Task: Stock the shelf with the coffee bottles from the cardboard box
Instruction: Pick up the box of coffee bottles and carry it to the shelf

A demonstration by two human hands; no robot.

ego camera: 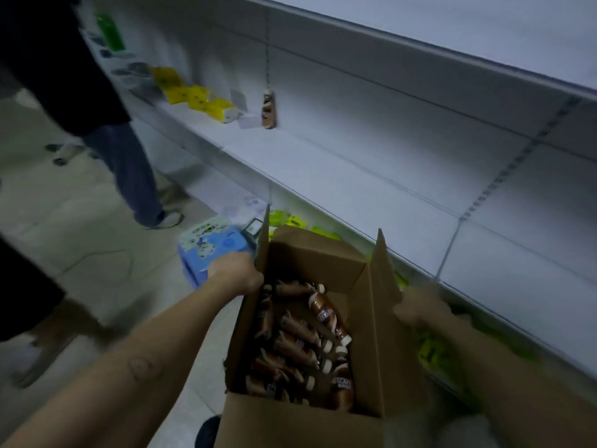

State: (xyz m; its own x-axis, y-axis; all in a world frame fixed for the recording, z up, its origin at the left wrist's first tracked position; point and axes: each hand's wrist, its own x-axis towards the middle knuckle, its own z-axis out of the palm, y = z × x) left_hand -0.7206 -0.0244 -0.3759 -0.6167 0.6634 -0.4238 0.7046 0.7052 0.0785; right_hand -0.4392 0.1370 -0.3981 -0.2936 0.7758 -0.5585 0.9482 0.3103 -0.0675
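the box (310,257) is open, flaps up, close below the camera and just in front of the shelf (339,176). brown coffee bottles (326,313) lie on their sides inside it, packed in rows, with two lying loose on top. a lone bottle (268,108) stands upright far back on the shelf, beside a white tag. the left hand (235,273) is against the outside of the box's left wall at the foot of the flap; its fingers are hidden, so i cannot tell their grip. the right hand (420,307) is at the right flap (too blurred to read the fingers). yellow packs (200,98) sit further left along the shelf. a blue pack (210,250) lies on the floor (80,240) just beyond the left hand, and another person (129,169) stands there.
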